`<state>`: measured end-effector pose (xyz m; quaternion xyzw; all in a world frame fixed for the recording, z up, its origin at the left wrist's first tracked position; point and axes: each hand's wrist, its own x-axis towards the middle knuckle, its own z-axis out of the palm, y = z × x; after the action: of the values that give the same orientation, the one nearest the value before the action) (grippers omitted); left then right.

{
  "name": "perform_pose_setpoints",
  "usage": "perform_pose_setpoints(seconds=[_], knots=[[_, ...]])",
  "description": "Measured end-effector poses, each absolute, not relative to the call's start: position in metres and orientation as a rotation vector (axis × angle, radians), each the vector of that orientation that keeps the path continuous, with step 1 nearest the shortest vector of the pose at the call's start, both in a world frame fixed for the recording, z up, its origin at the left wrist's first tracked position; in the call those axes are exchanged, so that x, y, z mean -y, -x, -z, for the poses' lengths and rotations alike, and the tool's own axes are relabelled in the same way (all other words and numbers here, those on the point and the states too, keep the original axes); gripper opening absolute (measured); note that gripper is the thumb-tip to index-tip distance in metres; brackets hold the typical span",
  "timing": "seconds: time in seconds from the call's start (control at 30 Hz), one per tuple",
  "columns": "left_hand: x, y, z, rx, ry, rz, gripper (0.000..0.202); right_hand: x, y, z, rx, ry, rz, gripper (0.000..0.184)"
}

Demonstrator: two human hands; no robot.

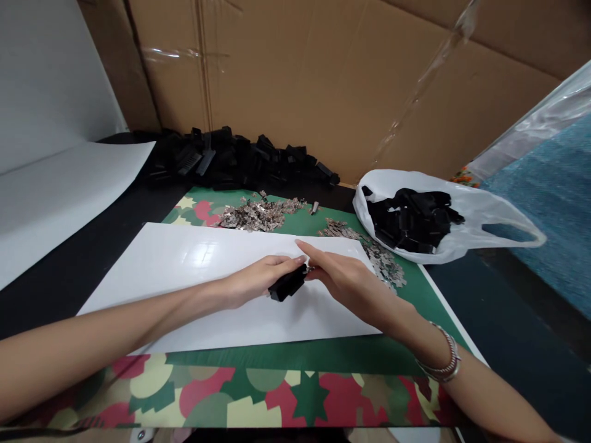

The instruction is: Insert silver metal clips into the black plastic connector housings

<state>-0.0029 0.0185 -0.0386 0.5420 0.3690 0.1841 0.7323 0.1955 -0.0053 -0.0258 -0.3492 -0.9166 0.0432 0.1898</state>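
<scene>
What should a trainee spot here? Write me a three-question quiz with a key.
1. Multiple choice: what does the left hand hold?
A) a roll of tape
B) a black part
C) a plastic bag

2. True or false: the bracelet is worn on the left arm.

3. Fill in: the smooth sheet beneath the left hand is ____ in colour.

Key:
1. B
2. False; it is on the right arm
3. white
</scene>
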Motion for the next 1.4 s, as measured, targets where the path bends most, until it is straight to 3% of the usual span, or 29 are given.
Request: perform_pose_setpoints(seconds=[0.37,0.67,0.9,1.07,1.2,1.33,1.4], knots=[[-0.024,0.003,0.039,-0.766,-1.229,-0.308,0.039,0.007,-0.195,0.025,2.506,0.987,-0.142,0.064],[-0.018,-0.001,0.033,-0.866,-1.48,-0.297,0.038,0.002,-0.186,0.01,2.221,1.214,-0.857,0.059],[-0.017,0.001,0.036,-0.748,-1.407,-0.296,0.024,-0.001,-0.19,0.011,2.178,1.38,-0.77,0.059],[-0.017,0.0,0.044,-0.64,-1.352,-0.353,0.029,0.002,-0.183,0.015,2.116,1.33,-0.643,0.034],[-0.014,-0.001,0.047,-0.611,-1.324,-0.479,0.022,0.009,-0.177,0.012,2.086,1.242,-0.42,0.01],[-0.013,-0.001,0.045,-0.691,-1.321,-0.512,0.017,0.009,-0.178,0.006,2.056,1.225,-0.501,0.005],[-0.013,0.0,0.044,-0.75,-1.301,-0.526,0.021,0.006,-0.181,0.003,1.993,1.283,-0.612,0.012]])
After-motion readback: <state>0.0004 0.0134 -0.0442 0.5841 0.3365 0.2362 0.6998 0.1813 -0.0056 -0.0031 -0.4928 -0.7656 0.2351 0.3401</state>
